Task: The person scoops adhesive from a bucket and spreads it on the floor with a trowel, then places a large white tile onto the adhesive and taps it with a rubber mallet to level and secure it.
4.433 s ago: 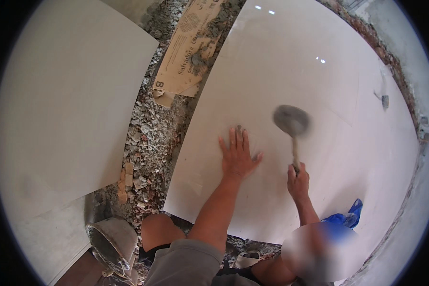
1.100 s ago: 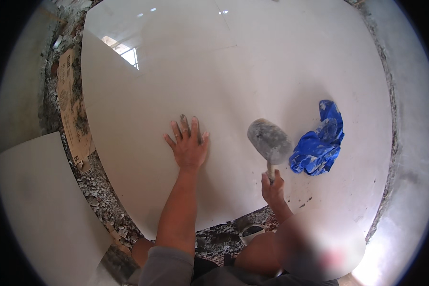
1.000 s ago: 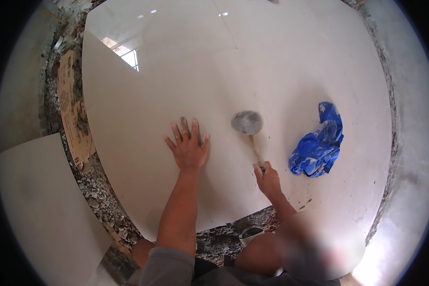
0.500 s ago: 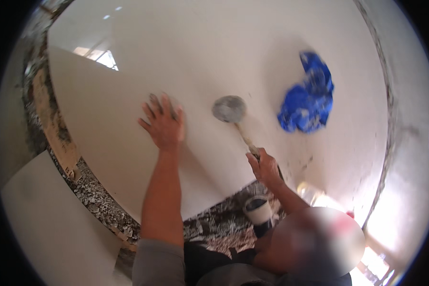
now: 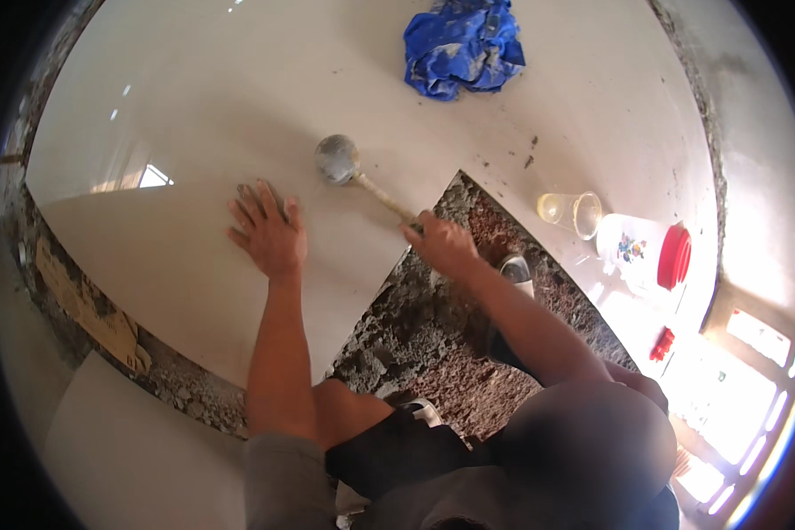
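My left hand (image 5: 272, 237) lies flat with fingers spread on a large, glossy, pale tile (image 5: 177, 291). To its right, my right hand (image 5: 446, 243) is closed round the handle of a mallet (image 5: 337, 160) with a round grey head and a pale handle. The head is over the tile, up and right of my left fingertips; whether it touches the surface I cannot tell. Beside my right hand, the tile's edge meets a patch of rough, dark mortar (image 5: 397, 327).
A crumpled blue plastic bag (image 5: 464, 53) lies at the far side. On the right are a clear plastic cup (image 5: 574, 212) and a white jar (image 5: 627, 243) with a red lid. A rubble-filled gap (image 5: 190, 389) and a torn brown strip (image 5: 79, 291) run along the left.
The view has shifted, bringing more mortar, the cup and the jar into sight. The blue bag now appears higher and further left. My left hand stays flat; my right still grips the mallet.
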A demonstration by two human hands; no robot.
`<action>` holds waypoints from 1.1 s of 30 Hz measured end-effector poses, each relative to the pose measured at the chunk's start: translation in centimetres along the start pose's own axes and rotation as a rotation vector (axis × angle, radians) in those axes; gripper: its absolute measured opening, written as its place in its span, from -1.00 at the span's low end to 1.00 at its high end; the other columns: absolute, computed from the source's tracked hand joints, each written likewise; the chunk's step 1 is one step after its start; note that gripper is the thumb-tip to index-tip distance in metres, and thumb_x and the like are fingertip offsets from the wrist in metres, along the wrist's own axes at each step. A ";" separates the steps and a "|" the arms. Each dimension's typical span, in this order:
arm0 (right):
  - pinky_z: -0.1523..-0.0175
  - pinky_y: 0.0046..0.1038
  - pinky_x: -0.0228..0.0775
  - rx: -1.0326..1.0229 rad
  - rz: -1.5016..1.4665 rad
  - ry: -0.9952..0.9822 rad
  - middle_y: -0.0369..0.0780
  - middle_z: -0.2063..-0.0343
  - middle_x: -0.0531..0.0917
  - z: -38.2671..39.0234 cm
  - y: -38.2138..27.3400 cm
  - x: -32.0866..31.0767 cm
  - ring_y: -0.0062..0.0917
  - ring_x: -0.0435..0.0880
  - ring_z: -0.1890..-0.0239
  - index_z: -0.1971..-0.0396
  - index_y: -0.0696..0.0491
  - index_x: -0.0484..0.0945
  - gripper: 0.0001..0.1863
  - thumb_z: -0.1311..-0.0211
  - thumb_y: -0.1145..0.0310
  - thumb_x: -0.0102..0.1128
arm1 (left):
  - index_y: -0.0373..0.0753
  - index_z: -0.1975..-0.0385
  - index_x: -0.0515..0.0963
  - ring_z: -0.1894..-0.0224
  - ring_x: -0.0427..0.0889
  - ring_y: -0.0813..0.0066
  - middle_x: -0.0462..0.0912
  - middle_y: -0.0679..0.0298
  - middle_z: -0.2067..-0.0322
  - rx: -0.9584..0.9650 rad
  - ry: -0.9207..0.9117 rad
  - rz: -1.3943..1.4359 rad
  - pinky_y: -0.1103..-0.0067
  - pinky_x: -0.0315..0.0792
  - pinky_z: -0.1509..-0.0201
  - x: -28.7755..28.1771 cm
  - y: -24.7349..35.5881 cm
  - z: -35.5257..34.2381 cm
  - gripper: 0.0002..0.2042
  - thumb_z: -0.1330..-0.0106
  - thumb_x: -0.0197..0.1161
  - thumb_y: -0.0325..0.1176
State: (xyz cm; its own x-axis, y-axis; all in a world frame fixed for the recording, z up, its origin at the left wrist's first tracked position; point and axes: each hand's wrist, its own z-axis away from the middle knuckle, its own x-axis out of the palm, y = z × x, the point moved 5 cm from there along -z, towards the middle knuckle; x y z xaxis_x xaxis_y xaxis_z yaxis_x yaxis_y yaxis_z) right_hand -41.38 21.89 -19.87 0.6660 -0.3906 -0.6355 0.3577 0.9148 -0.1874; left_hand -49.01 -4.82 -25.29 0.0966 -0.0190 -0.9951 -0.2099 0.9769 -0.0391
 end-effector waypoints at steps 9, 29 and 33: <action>0.56 -0.26 0.47 -0.694 0.075 0.887 -0.08 0.63 0.59 7.9 0.1 3.8 -0.17 0.62 0.61 0.23 0.15 0.43 -0.64 -0.19 0.18 0.27 | 0.07 -0.41 -0.02 -0.47 -0.22 0.05 -0.06 0.18 -0.43 0.023 -0.088 0.003 -0.05 -0.29 -0.41 0.0 0.7 0.4 -0.40 -0.43 -0.33 0.15; 0.49 -0.16 0.46 -0.170 -0.495 0.615 -0.03 0.72 0.56 6.4 0.0 3.6 -0.08 0.62 0.60 0.35 0.14 0.41 -0.61 -0.22 0.07 0.20 | 0.06 -0.41 0.00 -0.46 -0.18 0.03 -0.04 0.17 -0.42 0.032 -0.048 -0.006 -0.09 -0.22 -0.39 -0.3 0.8 0.4 -0.41 -0.43 -0.30 0.13; 0.47 -0.15 0.47 -0.138 -0.431 0.591 -0.02 0.70 0.57 6.0 -0.3 3.6 -0.08 0.61 0.60 0.34 0.14 0.40 -0.60 -0.23 0.06 0.20 | 0.06 -0.41 -0.01 -0.47 -0.20 0.05 -0.05 0.18 -0.42 0.024 -0.069 0.007 -0.08 -0.24 -0.39 -0.4 0.9 0.4 -0.40 -0.43 -0.30 0.14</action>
State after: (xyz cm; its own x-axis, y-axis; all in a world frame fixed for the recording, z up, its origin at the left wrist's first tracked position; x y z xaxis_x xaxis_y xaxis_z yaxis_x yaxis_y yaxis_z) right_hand -35.18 19.59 -17.57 0.0081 -0.6331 -0.7740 0.3967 0.7126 -0.5787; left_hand -48.88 -3.89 -24.91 0.1625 0.0016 -0.9867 -0.1879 0.9817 -0.0294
